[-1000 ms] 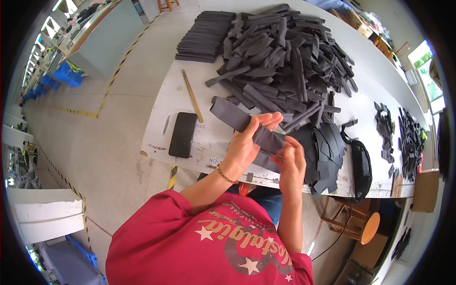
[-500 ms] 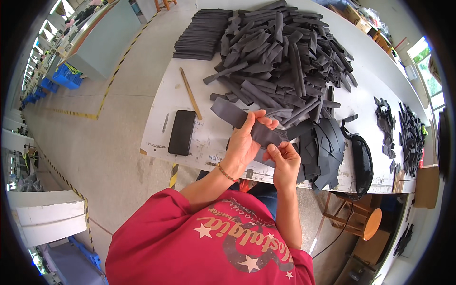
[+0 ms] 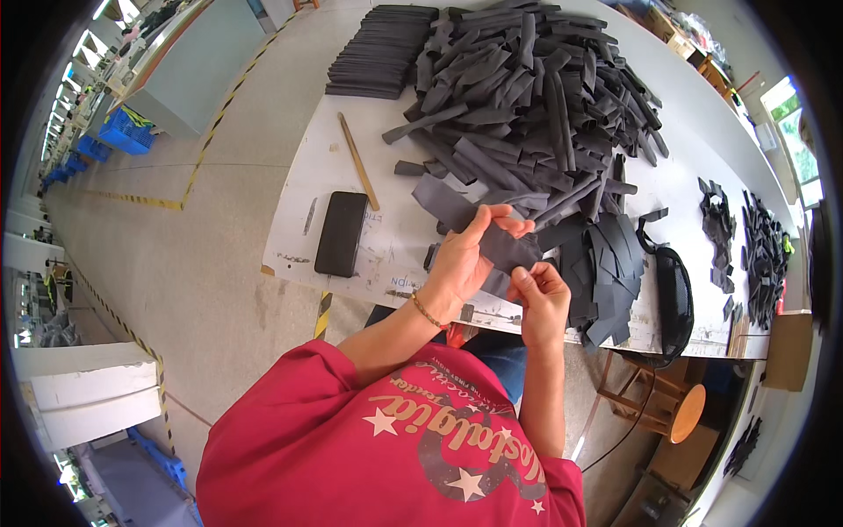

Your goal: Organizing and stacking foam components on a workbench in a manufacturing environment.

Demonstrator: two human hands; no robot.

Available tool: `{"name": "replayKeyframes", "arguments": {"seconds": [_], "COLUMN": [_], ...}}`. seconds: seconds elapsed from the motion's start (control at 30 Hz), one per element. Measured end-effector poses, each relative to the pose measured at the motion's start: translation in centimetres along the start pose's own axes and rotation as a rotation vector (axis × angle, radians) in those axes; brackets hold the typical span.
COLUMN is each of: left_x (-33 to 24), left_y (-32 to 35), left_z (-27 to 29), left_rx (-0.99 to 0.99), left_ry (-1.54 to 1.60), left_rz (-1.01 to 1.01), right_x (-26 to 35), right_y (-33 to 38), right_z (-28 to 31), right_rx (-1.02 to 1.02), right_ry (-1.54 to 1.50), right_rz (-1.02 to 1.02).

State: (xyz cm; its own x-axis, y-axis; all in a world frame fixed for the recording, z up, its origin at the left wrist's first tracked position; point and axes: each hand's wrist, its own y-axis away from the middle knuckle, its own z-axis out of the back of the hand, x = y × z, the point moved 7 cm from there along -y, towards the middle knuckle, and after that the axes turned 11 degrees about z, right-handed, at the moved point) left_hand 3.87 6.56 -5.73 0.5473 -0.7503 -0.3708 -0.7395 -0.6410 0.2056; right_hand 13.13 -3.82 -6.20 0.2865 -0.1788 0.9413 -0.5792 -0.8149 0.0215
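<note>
A dark grey fabric strip [image 3: 443, 204] spans my two hands above the front edge of the white table. My left hand [image 3: 467, 260], with a beaded bracelet at the wrist, is closed round the middle of the strip, and one end sticks out to the left. The fingertips of my right hand [image 3: 543, 300] pinch the other end. Just right of my hands lies a stack of flat dark pieces [image 3: 608, 272]. Beyond them is a large heap of folded dark strips [image 3: 527, 105]. What lies under my left palm is hidden.
On the white table [image 3: 294, 211] lie a black phone [image 3: 341, 234] and a wooden stick [image 3: 358, 162]. A neat row of dark strips [image 3: 379, 51] sits at the far left. A black mesh object [image 3: 673, 303] stands at the right edge, above a wooden stool [image 3: 685, 413].
My hands and the strip have shifted slightly right relative to the table. The grip of both hands on the strip looks the same. The whole view has moved a little.
</note>
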Motion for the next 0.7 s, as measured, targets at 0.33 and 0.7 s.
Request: {"name": "replayKeyframes", "arguments": {"seconds": [0.33, 0.7], "left_x": [-4.5, -7.0], "left_y": [4.7, -0.6], "left_z": [4.7, 1.1], "left_rx": [-0.399, -0.317], "left_ry": [-0.909, -1.421], "left_rz": [-0.105, -0.702], "right_x": [-1.9, -0.1], "right_y": [2.2, 2.8], "right_z": [6.0, 8.6], "right_rx": [-0.064, -0.327], "right_ry": [0.159, 0.982], "right_rz": [-0.082, 0.213]}}
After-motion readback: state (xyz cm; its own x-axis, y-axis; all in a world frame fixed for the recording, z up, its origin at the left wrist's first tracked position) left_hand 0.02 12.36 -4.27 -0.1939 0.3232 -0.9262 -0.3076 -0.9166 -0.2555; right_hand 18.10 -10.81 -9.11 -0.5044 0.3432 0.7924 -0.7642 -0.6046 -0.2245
